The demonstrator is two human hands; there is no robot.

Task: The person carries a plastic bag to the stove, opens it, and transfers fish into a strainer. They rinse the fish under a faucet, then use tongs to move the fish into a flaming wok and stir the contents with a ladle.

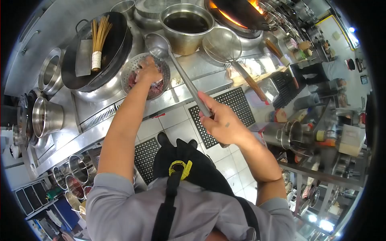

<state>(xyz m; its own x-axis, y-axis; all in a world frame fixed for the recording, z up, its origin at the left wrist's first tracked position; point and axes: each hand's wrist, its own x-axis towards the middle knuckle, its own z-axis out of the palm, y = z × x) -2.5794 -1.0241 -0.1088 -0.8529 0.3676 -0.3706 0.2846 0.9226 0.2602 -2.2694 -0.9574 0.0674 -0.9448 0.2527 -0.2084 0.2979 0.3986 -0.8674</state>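
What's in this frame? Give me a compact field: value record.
left_hand: bare left hand, in the perforated metal bowl, on raw-looking dark red pieces
right_hand: bare right hand, grip closed around the long metal ladle
ladle_head: by the bowl's far rim; contact unclear
left_wok: large black wok, holding a white-wrapped bundle of thin wooden sticks and a flat grey metal blade
pot: round metal pot, dark liquid inside
flames: orange, upper right

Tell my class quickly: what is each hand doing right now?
Left hand: down on the meat in the perforated bowl; grip cannot be told.
Right hand: closed around the handle of the ladle.
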